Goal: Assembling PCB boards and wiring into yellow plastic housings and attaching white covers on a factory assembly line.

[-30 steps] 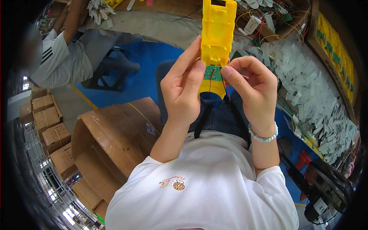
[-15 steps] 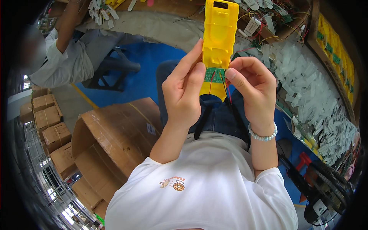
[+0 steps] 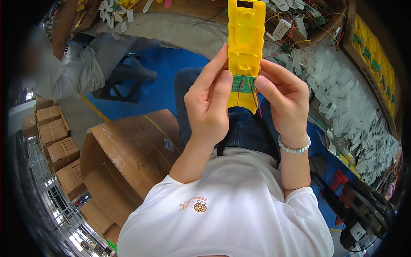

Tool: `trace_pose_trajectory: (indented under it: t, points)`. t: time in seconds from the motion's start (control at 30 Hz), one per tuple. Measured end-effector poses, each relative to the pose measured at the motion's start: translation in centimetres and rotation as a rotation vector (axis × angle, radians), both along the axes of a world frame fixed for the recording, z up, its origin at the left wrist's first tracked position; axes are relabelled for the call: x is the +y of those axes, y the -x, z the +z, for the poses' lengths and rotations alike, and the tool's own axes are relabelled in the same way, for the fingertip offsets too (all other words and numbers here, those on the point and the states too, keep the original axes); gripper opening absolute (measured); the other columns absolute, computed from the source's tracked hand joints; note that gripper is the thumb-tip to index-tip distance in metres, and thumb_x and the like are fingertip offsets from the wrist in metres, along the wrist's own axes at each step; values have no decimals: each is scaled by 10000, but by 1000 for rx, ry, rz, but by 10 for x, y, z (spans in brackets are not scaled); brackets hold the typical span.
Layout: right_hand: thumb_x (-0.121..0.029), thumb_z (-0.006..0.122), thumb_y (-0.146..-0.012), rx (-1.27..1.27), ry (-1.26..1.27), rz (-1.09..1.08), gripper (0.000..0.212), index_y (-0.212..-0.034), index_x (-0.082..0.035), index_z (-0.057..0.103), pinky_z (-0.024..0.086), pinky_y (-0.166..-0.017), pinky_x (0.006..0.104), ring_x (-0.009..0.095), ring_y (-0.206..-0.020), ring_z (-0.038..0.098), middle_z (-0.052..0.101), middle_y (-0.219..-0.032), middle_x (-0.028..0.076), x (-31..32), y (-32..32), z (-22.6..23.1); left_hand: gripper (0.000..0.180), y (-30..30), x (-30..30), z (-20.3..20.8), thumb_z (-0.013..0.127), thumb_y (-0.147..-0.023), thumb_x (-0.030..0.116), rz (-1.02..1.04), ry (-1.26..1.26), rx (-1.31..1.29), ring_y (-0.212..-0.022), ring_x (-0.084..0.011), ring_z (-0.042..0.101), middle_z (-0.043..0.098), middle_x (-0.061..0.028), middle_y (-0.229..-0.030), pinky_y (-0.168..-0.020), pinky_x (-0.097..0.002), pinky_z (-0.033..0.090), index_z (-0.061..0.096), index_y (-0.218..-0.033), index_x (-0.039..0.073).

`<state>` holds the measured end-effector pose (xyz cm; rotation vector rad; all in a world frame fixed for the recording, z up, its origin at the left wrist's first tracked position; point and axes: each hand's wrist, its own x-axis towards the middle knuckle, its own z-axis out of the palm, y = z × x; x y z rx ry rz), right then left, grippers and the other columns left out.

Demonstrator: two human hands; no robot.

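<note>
A white shirt (image 3: 231,205) is seen in the foreground, with a small print on its chest. Beyond it, a long yellow casing (image 3: 246,38) is held up between the two hands, above the lap and near the table edge, its ribbed inner face turned to the viewer. Its left edge is clamped by the left hand (image 3: 209,105), the thumb being laid beside a green board (image 3: 243,85); its right edge is pinched by the right hand (image 3: 287,96), the thumb tip being set at the board's right end. A beaded bracelet (image 3: 295,150) is worn on the right wrist. The board is seated across the casing's lower part, and thin red wires (image 3: 238,96) are trailed down from it. The jeans (image 3: 244,137) are partly covered by dark straps. A large open carton (image 3: 141,141) is placed to the left and a black fan (image 3: 368,205) to the lower right. White strips (image 3: 342,90) are heaped on the right, bordered by a box (image 3: 368,79) in which yellow pieces are packed. Farther off, at the left, a co-worker (image 3: 72,79) is shown near a dark stool (image 3: 124,77); brown cartons (image 3: 63,152) are stacked behind.
</note>
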<state>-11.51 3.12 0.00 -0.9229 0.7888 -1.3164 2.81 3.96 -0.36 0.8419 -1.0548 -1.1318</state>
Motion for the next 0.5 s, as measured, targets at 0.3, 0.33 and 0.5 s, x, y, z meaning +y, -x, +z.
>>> trace_pose_trajectory:
  t: [0.3, 0.33, 0.5]
  points:
    - [-4, 699, -836, 79, 69, -58, 309, -1117, 96, 620, 546, -801, 260, 148, -887, 661, 692, -990, 140, 2, 2, 3, 382, 4, 2, 0, 458, -968, 27, 46, 59, -41, -1124, -152, 562, 583, -147, -1259, -972, -264, 417, 470, -1341, -57]
    - [-2, 702, -833, 79, 75, -59, 302, -1107, 98, 625, 549, -788, 255, 147, -877, 663, 693, -983, 141, 2, 3, 4, 380, 5, 2, -1, 458, -967, 22, 45, 68, -21, -1118, -149, 564, 586, -145, -1255, -968, -260, 419, 472, -1338, -58]
    - [-4, 704, -831, 108, 68, -103, 266, -1070, 96, 644, 550, -769, 244, 145, -852, 666, 698, -955, 141, -2, 3, 9, 373, 9, -6, 3, 457, -964, 5, 21, 75, 36, -1104, -139, 567, 592, -136, -1241, -958, -250, 423, 478, -1331, -62]
